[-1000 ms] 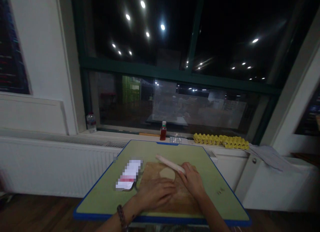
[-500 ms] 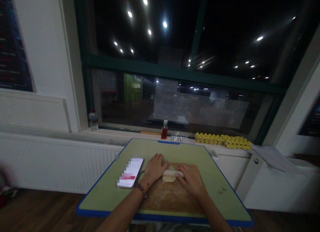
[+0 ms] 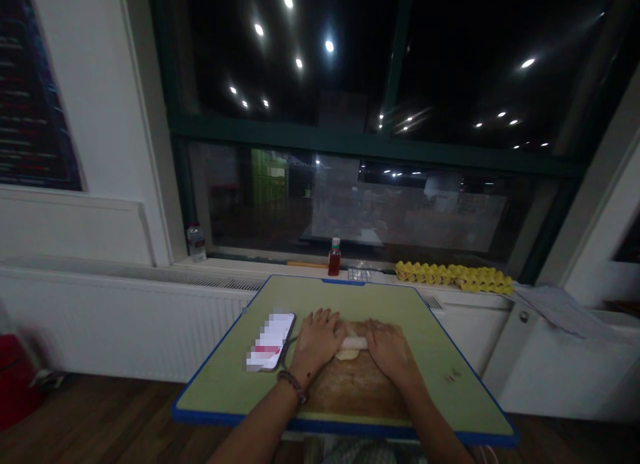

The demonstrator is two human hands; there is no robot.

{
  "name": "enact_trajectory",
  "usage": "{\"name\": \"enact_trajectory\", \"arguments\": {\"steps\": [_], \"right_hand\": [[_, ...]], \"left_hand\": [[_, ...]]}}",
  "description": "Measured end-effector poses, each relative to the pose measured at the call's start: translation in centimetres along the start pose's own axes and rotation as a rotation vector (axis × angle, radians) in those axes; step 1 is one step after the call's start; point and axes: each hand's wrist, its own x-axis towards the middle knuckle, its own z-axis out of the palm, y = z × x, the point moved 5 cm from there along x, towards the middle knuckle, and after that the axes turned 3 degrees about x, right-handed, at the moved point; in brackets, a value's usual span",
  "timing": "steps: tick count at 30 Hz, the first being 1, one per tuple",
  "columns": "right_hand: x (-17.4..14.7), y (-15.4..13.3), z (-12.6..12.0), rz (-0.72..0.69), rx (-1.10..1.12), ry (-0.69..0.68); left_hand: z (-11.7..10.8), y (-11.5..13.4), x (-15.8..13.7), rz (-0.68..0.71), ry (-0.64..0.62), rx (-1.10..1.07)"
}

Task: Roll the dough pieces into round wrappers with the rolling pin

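Observation:
A pale rolling pin [image 3: 354,343] lies crosswise on a floury brown wooden board [image 3: 357,387]. Beneath it, a flat piece of dough [image 3: 347,355] shows at the near side, partly covered by the pin. My left hand [image 3: 320,344] holds the pin's left end under its palm, fingers reaching forward over it. Over the right end, my right hand [image 3: 390,349] holds the pin with its fingers bent across. Both ends of the pin are hidden by my hands. A phone [image 3: 271,342] with a lit, partly blurred-out screen lies left of my left hand.
The board rests on a light green table [image 3: 225,377] with a blue rim. Along the windowsill stand a bottle of red liquid [image 3: 335,257], a clear plastic bottle [image 3: 197,243] and yellow egg trays [image 3: 450,276]. A white radiator [image 3: 125,324] runs behind, and a red bin [image 3: 17,381] stands at left.
My hands have shifted on the rolling pin: the fingers reach further forward and the right hand covers more of its end. The whole view has shifted slightly.

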Motion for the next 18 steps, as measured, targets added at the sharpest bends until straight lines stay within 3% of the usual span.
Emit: {"name": "enact_trajectory", "arguments": {"steps": [6, 13, 18], "right_hand": [[-0.5, -0.3, -0.2, 0.072, 0.054, -0.019], [-1.9, -0.2, 1.4, 0.065, 0.048, 0.095], [-2.8, -0.6, 2.0, 0.019, 0.061, 0.203]], "left_hand": [[-0.7, 0.4, -1.2, 0.053, 0.001, 0.003], [-1.0, 0.3, -1.6, 0.077, -0.138, -0.129], [-0.9, 0.1, -2.2, 0.093, -0.153, -0.194]]}}
